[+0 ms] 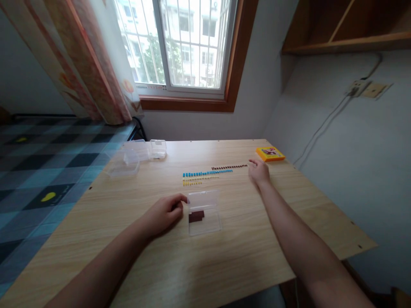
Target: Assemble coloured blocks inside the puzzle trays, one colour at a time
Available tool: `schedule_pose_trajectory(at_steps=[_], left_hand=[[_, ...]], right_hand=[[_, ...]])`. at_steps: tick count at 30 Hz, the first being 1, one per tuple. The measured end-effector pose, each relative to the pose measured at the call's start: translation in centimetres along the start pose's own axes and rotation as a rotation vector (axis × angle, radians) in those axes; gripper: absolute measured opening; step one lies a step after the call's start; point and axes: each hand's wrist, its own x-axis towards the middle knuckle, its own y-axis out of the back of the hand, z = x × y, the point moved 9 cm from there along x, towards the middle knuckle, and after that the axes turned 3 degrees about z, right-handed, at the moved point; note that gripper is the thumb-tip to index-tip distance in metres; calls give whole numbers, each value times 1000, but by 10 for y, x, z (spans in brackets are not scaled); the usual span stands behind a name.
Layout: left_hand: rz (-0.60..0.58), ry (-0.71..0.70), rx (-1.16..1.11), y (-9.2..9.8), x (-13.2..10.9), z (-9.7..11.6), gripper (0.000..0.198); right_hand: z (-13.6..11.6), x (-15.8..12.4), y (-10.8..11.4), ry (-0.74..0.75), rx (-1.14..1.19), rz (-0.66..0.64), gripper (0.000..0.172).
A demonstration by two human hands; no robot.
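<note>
A clear plastic box (205, 229) lies with its lid raised near the middle of the table, dark brown strip-like pieces (196, 216) in its left part. My left hand (168, 211) is at its left side, fingers curled and the index fingertip against the box's edge. Farther right, my right hand (259, 172) rests low over the table, forefinger reaching toward the right end of a row of small dark brown pieces (228, 167). Its fingers are drawn together; anything between them is too small to see. Below that run a blue row (207, 173), a pale row (201, 178) and a short yellow row (192, 184).
Beyond my right hand sits a yellow box (270, 153) with a picture on top. Clear plastic containers (131, 164) stand at the table's far left, beside a smaller clear case (158, 149). A checked bed (54, 171) borders the table's left; walls and a window (192, 47) lie beyond.
</note>
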Motion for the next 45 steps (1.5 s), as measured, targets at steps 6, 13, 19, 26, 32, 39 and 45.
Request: schedule_pose_trajectory(at_steps=[6,13,19,26,32,39,45], left_hand=[[8,31,5,0,0,-5,29],[7,9,23,-2,0,-2,30],[16,-10,38,-1,-1,2,29],[4,0,32,0,-2,6,31],[-2,-2,47,0,-2,7,31],[-2,-23,69,-1,-2,8,29],[-3,-39,102,-2,-3,11,26]], right_hand=[[-14,-7,-4,85,-194,-84,34],[-20,-7,-5,135,-300,-120,29],[-20,-7,-4,133,-329,-140,26],[-20,-5,-2,115,-350,-128,37],[-16,-5,-2,100,-354,-132,28],[-15,-5,-2,83,-372,-125,26],[-14,-4,1,52,-399,-115,25]])
